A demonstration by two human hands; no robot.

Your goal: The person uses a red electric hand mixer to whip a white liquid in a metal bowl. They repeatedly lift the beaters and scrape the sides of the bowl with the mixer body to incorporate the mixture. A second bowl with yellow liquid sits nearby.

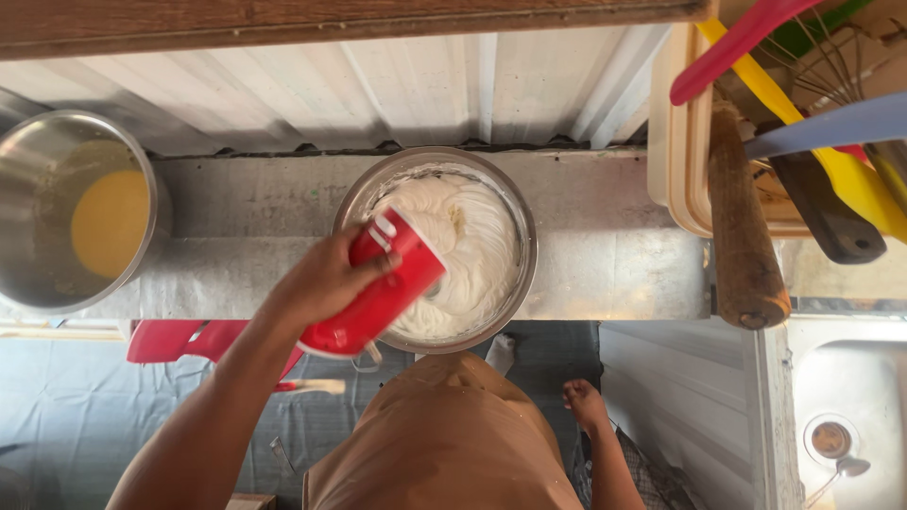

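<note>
While left fingers point(364, 269) clench it, the red mixer point(378, 288) slants nose-first into the cream bowl point(524, 236); right hand point(586, 404) hangs loose.

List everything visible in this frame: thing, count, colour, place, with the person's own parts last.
Hand mixer: one, red and white, over the middle bowl.
Bowl of whipped cream: one, steel with white contents, centre of the ledge.
Bowl of batter: one, steel with yellow contents, left.
Rolling pin: one, brown wood, right.
Tub: one, cream, upper right, holding coloured spatulas and a whisk.
Sink: one, steel, lower right.
Left hand: grips the hand mixer.
Right hand: low, holding nothing.
</note>
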